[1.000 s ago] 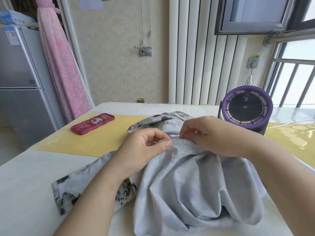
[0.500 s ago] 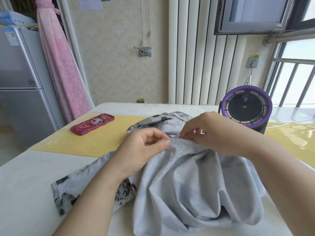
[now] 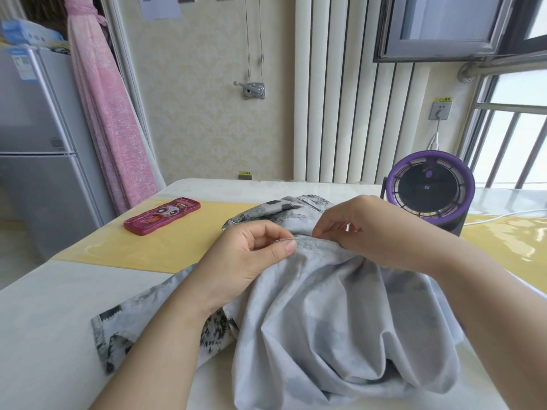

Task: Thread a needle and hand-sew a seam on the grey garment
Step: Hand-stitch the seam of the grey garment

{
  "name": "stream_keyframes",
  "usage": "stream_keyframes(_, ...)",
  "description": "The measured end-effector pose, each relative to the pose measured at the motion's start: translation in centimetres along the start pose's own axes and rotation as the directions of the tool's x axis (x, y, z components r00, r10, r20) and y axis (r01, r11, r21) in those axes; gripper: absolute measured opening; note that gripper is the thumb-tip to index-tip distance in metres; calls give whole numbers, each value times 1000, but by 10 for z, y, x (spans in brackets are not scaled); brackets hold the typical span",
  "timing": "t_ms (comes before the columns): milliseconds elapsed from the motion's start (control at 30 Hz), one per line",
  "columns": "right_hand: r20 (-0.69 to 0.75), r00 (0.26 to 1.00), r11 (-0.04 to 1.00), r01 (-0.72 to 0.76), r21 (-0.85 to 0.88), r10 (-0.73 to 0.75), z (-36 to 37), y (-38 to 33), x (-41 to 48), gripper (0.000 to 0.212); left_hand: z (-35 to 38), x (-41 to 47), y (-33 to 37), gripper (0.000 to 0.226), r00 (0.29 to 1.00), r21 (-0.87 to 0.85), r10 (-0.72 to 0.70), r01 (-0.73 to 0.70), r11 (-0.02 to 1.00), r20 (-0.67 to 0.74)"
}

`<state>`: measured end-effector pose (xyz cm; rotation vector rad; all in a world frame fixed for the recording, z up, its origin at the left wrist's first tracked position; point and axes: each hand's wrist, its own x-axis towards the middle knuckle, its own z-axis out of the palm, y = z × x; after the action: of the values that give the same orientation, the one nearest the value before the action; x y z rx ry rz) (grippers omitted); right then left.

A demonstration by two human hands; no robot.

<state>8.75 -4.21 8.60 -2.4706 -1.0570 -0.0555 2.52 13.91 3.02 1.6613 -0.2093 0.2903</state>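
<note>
Left hand: your left hand (image 3: 251,255) came in from the lower left, palm turned inward, thumb and forefinger pressed together on the folded top edge of the grey garment (image 3: 325,315).
Right hand: your right hand (image 3: 364,229) reached in from the right, wrist arched, fingertips pinched down on the same edge just beside the left thumb.
Needle: too small to make out between your right fingertips; you could not tell whether it was held there.
Garment: bunched and lifted under both hands, its plain grey side draped toward you, its patterned part trailing onto the surface (image 3: 44,335) at lower left.
Phone: a red-cased phone (image 3: 162,215) lay flat on the yellow mat (image 3: 177,247), well apart from your left hand.
Fan: a purple-rimmed fan (image 3: 430,192) stood upright behind your right hand.
</note>
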Motion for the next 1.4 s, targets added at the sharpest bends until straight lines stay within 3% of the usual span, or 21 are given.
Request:
stream_keyframes(233, -10, 1000, 999, 24, 20, -24, 0, 0, 0, 22, 0, -1, 1, 12, 1000, -39, -21, 21, 999, -9)
stream_keyframes(467, -12, 998, 990, 68, 126, -67, 1, -2, -2, 21, -4, -2, 0, 8, 989, -246, -125, 142, 959, 80)
stream_keyframes(567, -45, 993, 970, 118, 215, -111, 3, -3, 0, 22, -5, -1, -2, 38, 985, -357, -131, 164, 920, 116)
stream_keyframes(633, -70, 987, 940, 156, 303, -141, 5, -3, 2, 18, -5, -1, -1, 42, 988, -392, -124, 153, 907, 97)
stream_keyframes(700, -79, 983, 886, 183, 426, -165, 8, -1, 4, 15, -4, 1, -2, 35, 991, -413, -129, 137, 900, 47)
stream_keyframes(767, -73, 978, 838, 207, 505, -197, 11, -1, 3, 14, -2, 3, -4, 14, 989, -423, -150, 136, 896, 1)
stream_keyframes(933, -188, 927, 889, 366, 273, -324, 24, -5, 6, 13, 5, 5, -4, 8, 985, -392, -152, 107, 914, -85)
stream_keyframes(1000, -238, 914, 894, 383, 231, -330, 30, -3, 9, 6, 6, 5, -3, 17, 983, -372, -143, 92, 924, -113)
stream_keyframes(1133, -264, 911, 924, 360, 131, -318, 38, 1, 11, 4, 8, 6, -5, 11, 975, -352, -166, 105, 930, -147)
stream_keyframes(1300, -306, 894, 923, 373, 100, -328, 46, 1, 13, 5, 8, 6, -8, 10, 968, -360, -203, 140, 923, -144)
stream_keyframes(1400, -298, 905, 911, 367, 189, -303, 47, 1, 14, 4, 7, 7, -10, 11, 970, -357, -196, 134, 924, -143)
